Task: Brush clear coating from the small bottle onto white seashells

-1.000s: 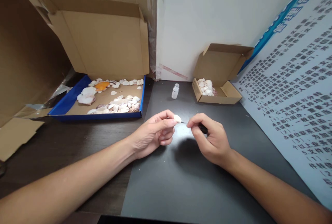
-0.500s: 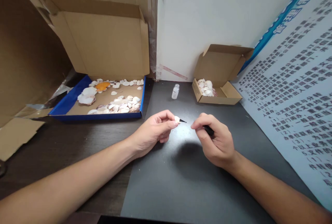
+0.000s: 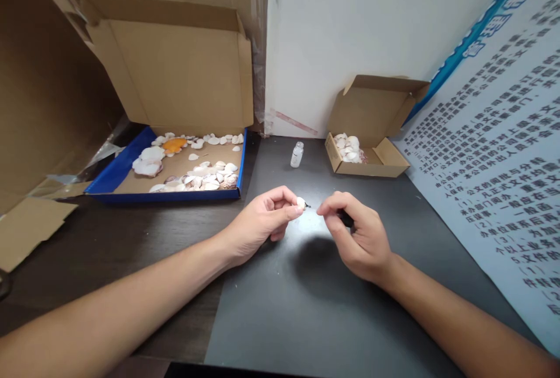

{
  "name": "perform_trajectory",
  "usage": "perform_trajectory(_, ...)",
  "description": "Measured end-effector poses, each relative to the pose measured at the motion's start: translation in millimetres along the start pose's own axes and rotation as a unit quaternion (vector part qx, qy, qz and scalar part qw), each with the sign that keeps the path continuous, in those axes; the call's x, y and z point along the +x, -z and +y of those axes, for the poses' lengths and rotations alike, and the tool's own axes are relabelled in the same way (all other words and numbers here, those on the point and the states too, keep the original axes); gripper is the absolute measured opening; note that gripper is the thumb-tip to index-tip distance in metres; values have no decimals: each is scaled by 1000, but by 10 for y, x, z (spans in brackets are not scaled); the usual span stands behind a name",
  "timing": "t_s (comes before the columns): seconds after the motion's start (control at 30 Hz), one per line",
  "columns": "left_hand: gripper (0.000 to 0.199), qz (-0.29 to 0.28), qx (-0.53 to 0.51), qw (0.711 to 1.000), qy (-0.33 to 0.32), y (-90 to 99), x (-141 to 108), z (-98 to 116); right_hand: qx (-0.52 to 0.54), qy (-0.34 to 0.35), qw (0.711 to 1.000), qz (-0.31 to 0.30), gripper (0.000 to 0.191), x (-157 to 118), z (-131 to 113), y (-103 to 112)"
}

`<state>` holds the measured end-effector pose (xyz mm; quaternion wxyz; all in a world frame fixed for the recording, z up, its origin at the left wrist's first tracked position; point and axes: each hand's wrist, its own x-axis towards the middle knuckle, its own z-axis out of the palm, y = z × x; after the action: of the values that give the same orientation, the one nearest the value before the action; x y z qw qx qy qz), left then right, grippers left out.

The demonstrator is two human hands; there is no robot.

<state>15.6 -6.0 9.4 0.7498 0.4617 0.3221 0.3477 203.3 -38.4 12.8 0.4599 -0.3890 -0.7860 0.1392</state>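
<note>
My left hand (image 3: 270,217) pinches a small white shell (image 3: 301,203) between thumb and fingertips above the dark grey mat. Just right of it, my right hand (image 3: 356,229) is closed around a black-handled tool (image 3: 345,218). A thin dark tip (image 3: 308,206) shows right beside the shell; whether it touches the shell is unclear. Behind the hands a small clear bottle (image 3: 297,155), without a cap, stands upright on the mat.
At the left lies an open blue-edged box (image 3: 175,196) with several shells and an orange shell (image 3: 174,145). A smaller cardboard box (image 3: 371,169) with white shells (image 3: 349,148) stands at the back right. A printed sheet (image 3: 503,133) slants along the right.
My right hand has moved slightly left, closer to the shell, and less of the dark tip shows. My left hand keeps the shell, which is turned slightly.
</note>
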Motion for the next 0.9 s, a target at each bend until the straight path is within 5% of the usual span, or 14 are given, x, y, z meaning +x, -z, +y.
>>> perform_trajectory(0.2,21,-17,-39,999,-5,5,-11,20,-45,-34,998,-27,17,14,28,-6)
perform_trajectory(0.43,23,8,3,1000,-7,12,10,-10,-5,5,1000,-3,17,-1,10,-4)
perform_trajectory(0.73,19,-23,-97,995,12,-27,-30,57,-31,-9,999,-20,17,8,39,-17)
perform_trajectory(0.9,21,4,-39,999,-10,-21,-15,23,-15,3,1000,-13,17,0,22,-6)
